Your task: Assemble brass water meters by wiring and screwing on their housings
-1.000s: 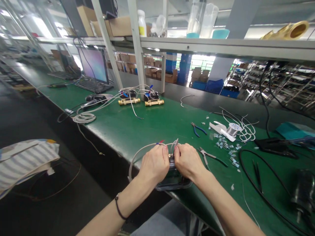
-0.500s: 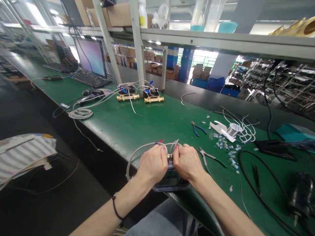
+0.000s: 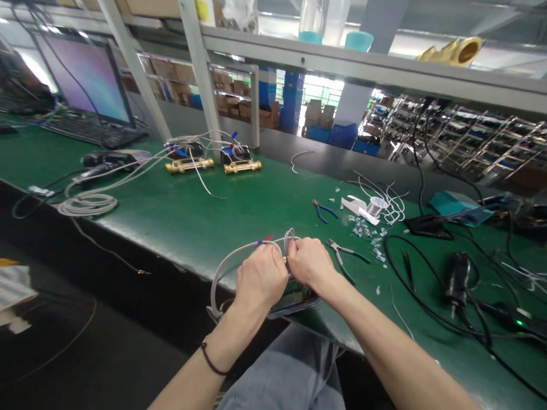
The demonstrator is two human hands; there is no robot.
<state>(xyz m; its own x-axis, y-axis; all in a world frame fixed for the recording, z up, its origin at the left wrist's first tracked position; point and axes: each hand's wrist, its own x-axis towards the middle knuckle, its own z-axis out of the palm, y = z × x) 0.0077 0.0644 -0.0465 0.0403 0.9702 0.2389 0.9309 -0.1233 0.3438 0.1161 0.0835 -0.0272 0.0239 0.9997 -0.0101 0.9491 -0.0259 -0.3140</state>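
Observation:
My left hand (image 3: 261, 277) is closed, its fingers curled at the near edge of the bench. Close beside it my right hand (image 3: 310, 261) is closed too, thumb toward the left. Both grip at a grey cable (image 3: 226, 262), which loops out to the left and up between the hands. Under them sits a dark device housing with a clear rim (image 3: 294, 309), mostly covered by the hands. Small red and blue marks show on the cable behind the left hand. What the fingertips pinch exactly is hidden.
Green-handled cutters (image 3: 342, 250) and blue-handled pliers (image 3: 322, 210) lie to the right, near a wire spool (image 3: 378, 206) and small clear scraps. A black power tool (image 3: 458, 282) is farther right. Two brass-fitted meters (image 3: 190, 164) and a coiled cable (image 3: 88, 204) lie at back left.
The view has turned right, so bench things appear shifted left. Both hands stay at the housing; they and the housing look slightly tilted and the hands a little closer together.

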